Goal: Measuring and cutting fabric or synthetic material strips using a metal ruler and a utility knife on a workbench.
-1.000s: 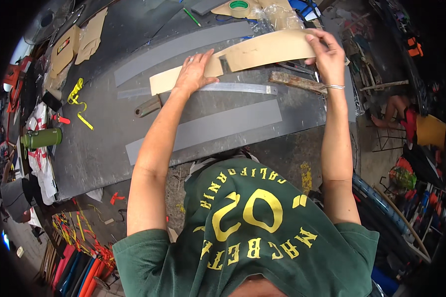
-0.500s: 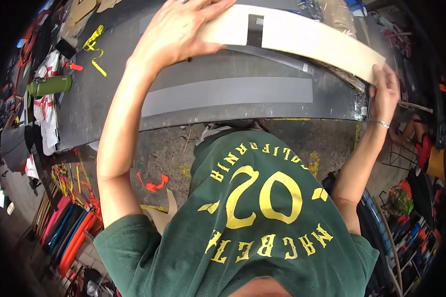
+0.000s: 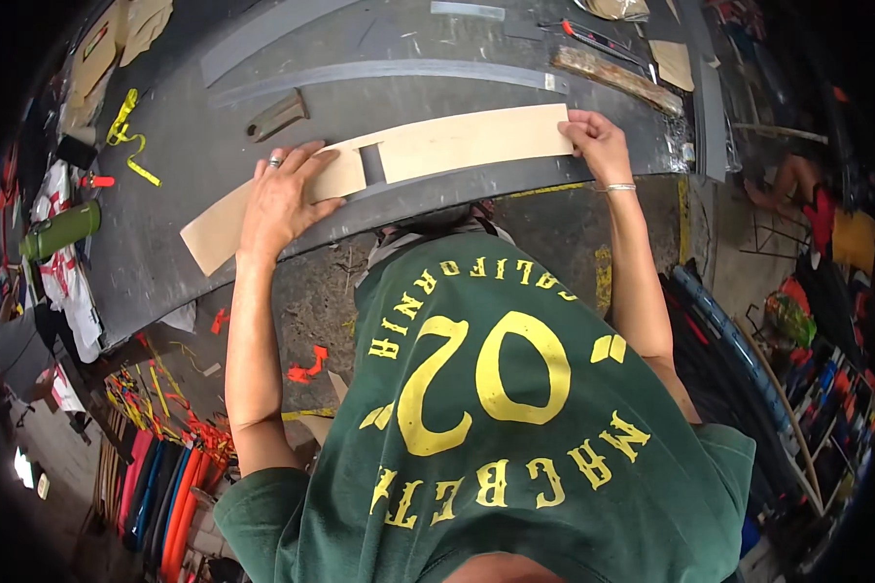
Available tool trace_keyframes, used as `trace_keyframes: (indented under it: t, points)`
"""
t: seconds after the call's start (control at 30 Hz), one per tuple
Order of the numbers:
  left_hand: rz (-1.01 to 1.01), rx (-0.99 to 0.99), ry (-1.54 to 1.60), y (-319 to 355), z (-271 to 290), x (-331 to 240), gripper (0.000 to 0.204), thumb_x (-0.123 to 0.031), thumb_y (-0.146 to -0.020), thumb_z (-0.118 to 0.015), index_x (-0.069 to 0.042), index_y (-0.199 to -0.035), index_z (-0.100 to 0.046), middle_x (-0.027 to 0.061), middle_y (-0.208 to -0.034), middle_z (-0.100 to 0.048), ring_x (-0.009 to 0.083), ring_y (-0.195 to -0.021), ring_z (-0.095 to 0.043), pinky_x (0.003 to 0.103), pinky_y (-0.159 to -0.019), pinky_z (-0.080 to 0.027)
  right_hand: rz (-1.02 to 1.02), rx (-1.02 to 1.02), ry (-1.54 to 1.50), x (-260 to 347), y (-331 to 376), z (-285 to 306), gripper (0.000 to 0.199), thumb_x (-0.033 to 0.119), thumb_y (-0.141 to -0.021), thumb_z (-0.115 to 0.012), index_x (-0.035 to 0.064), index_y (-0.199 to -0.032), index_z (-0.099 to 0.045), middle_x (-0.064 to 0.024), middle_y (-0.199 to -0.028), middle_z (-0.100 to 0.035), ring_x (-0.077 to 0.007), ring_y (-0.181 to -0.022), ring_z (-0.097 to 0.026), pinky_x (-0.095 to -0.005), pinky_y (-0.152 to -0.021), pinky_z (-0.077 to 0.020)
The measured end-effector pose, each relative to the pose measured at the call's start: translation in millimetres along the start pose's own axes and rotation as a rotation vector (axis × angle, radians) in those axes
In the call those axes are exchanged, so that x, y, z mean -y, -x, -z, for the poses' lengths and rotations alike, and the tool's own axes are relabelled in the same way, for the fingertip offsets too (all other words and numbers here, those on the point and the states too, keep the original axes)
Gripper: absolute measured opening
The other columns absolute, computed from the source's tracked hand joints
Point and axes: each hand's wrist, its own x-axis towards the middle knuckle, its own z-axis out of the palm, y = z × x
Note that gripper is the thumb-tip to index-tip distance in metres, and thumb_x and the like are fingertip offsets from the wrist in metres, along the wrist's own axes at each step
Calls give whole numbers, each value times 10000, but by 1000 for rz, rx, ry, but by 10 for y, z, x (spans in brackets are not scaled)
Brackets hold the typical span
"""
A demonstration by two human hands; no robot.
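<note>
A long cream strip [image 3: 476,141] with a rectangular cutout lies along the near edge of the dark worktable [image 3: 437,41]. Most of a grey strip is covered by it, with only a sliver showing below the cutout. My left hand [image 3: 280,206], a ring on one finger, presses on the cream strip left of the cutout with its fingers spread. At the other end, my right hand [image 3: 598,146] pinches the strip's right edge between thumb and fingers. Just beyond the strip lies a worn flat block [image 3: 277,117].
Farther back are long grey strips [image 3: 399,71], a worn wooden bar [image 3: 617,80] and a red-and-black cutter [image 3: 598,39]. A yellow tape [image 3: 126,136] and a green bottle [image 3: 60,231] lie at the left. Coloured rolls [image 3: 170,496] stand below left.
Both hands have brought the cream strip down and nearer, laying it over the grey strip. My left hand now rests spread on it; my right still pinches the end.
</note>
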Motion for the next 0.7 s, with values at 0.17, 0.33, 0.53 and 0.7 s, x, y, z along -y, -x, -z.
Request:
trace_keyframes:
  t: [0.17,0.33,0.53,0.7]
  points:
    - [30,1,52,-2,-276,108,673,-335,-741,-868,-179,-1361,-657,17,-1479,-569,286,-1368,-483,518,-1160,-371,13,-29,100,41,-43,-19,300,184,-897,-804,-3,-1119,-726,5,-881,-733,-39,-701,-598,-208,-612,-456]
    - [-10,-1,103,-18,-328,111,709,-349,-726,-877,-184,-1377,-651,14,-1473,-579,288,-1378,-480,506,-1159,-368,23,-141,214,-181,-154,-17,390,299,-787,-870,49,-1065,-759,-36,-845,-755,-126,-774,-696,-281,-746,-548]
    - [-35,-58,115,0,-442,150,781,-405,-682,-892,-171,-1386,-648,21,-1450,-605,295,-1354,-506,485,-1142,-373,34,-180,318,-88,-88,-64,305,223,-816,-859,29,-1022,-746,-3,-819,-730,-73,-729,-641,-246,-697,-517]
    - [-48,-76,161,-24,-491,161,788,-419,-672,-892,-164,-1380,-655,28,-1441,-615,297,-1337,-520,487,-1134,-381,20,-201,348,-37,-44,-66,286,257,-835,-840,60,-1032,-775,-12,-837,-760,-77,-752,-664,-249,-726,-528]
